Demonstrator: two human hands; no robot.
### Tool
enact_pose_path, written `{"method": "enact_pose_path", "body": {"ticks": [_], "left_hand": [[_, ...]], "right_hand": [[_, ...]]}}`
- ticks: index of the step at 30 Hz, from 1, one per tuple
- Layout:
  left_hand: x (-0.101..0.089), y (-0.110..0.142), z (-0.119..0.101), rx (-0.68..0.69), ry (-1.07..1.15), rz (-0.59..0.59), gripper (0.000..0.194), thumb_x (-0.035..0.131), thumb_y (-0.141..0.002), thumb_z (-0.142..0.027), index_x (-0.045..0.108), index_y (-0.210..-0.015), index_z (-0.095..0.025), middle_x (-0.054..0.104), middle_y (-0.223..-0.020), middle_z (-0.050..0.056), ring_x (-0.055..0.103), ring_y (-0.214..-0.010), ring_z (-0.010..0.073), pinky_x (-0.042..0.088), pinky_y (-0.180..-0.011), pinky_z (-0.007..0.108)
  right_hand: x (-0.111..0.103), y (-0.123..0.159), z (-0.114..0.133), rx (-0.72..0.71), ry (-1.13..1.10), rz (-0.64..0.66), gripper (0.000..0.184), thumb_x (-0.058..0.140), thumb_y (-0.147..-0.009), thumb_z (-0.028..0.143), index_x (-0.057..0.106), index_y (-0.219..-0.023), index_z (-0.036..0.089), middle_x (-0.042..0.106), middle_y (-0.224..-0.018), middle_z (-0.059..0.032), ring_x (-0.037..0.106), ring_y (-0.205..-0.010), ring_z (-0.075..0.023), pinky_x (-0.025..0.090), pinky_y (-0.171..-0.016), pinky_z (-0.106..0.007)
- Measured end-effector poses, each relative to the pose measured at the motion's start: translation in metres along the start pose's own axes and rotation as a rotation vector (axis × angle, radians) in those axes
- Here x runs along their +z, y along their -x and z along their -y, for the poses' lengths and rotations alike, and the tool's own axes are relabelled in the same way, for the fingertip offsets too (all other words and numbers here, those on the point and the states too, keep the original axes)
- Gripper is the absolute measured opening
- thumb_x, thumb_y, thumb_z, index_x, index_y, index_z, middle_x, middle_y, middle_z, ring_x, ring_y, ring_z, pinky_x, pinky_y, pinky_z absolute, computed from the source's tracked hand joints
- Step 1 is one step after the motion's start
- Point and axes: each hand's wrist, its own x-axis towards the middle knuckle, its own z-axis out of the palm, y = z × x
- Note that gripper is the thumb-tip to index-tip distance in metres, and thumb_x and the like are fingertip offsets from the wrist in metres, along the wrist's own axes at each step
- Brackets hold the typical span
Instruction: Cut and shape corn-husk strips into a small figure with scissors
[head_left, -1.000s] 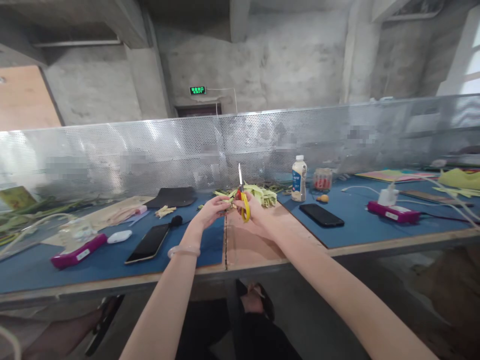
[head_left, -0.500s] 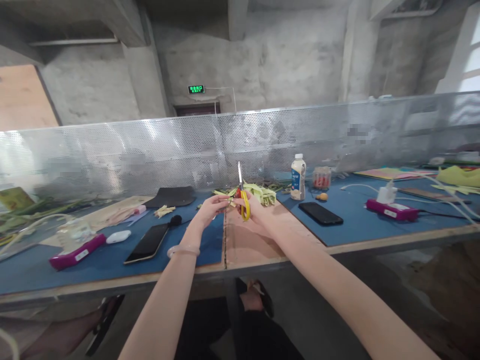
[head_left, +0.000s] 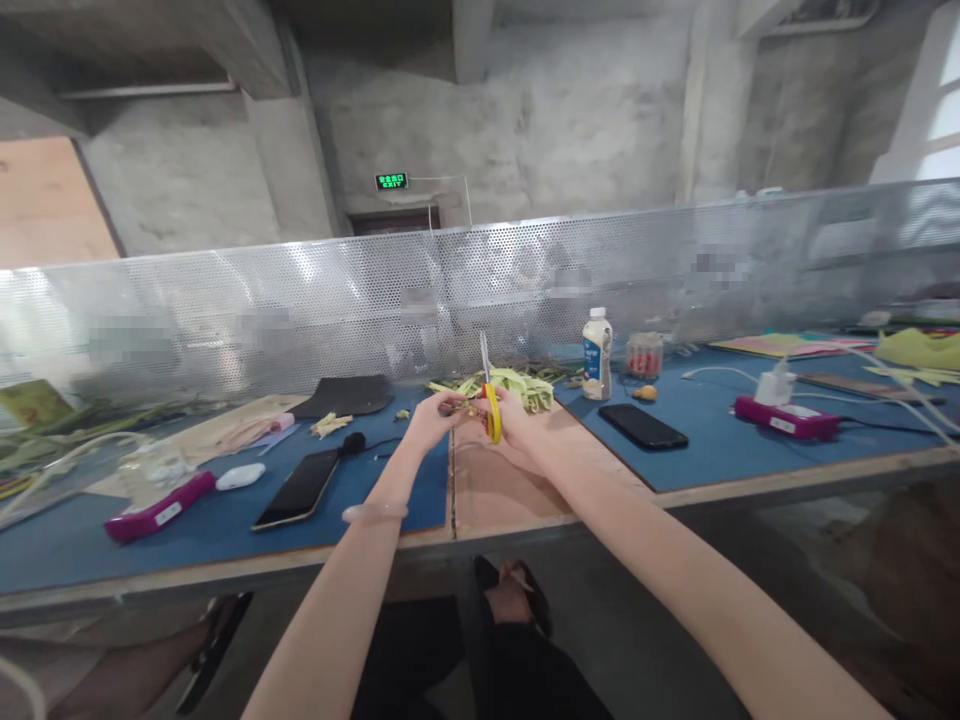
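My right hand (head_left: pixel 516 418) is wrapped around a pair of scissors with yellow handles (head_left: pixel 493 415). The blades (head_left: pixel 484 352) point up and away from me, toward the metal screen. Close on its left, my left hand (head_left: pixel 430 420) has its fingertips pinched together near the right fingers. Whatever small piece lies between the left fingertips is too small to make out. Just behind both hands is a heap of pale green leaf-like strips (head_left: pixel 525 388). A pale bangle (head_left: pixel 375 512) circles my left wrist.
A phone (head_left: pixel 298 488) and a purple power strip (head_left: pixel 161 507) lie on the left blue mat. To the right are a white-capped bottle (head_left: pixel 597 355), another phone (head_left: pixel 643 426), a jar (head_left: pixel 643 355) and a second purple strip (head_left: pixel 786 418). A perforated metal screen (head_left: pixel 337 300) backs the table.
The scissors' blades have swung a little to the right and now show a narrow gap. My left hand has turned slightly, and the green bit at its fingertips is less visible.
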Motion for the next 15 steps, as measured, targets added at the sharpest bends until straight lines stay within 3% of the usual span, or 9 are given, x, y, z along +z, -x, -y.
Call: {"method": "enact_pose_path", "body": {"ticks": [8, 15], "left_hand": [[0.0046, -0.0009, 0.0067, 0.107, -0.13, -0.098, 0.018, 0.058, -0.083, -0.029, 0.06, -0.093, -0.015, 0.062, -0.091, 0.004, 0.059, -0.084, 0.0164, 0.047, -0.081, 0.039], [0.0047, -0.0006, 0.0076, 0.163, -0.206, -0.095, 0.018, 0.057, -0.084, -0.031, 0.061, -0.092, -0.015, 0.063, -0.089, 0.004, 0.059, -0.08, 0.0153, 0.048, -0.078, 0.037]], "right_hand": [[-0.0019, -0.0036, -0.0007, 0.013, -0.042, -0.008, 0.029, 0.052, -0.089, 0.033, 0.054, -0.111, 0.014, 0.058, -0.104, -0.0065, 0.059, -0.085, -0.0153, 0.052, -0.072, -0.033], [-0.0042, -0.0054, -0.0024, 0.027, -0.061, -0.029, 0.027, 0.052, -0.089, 0.033, 0.055, -0.109, 0.014, 0.059, -0.1, -0.0056, 0.059, -0.081, -0.0138, 0.052, -0.068, -0.03]]}}
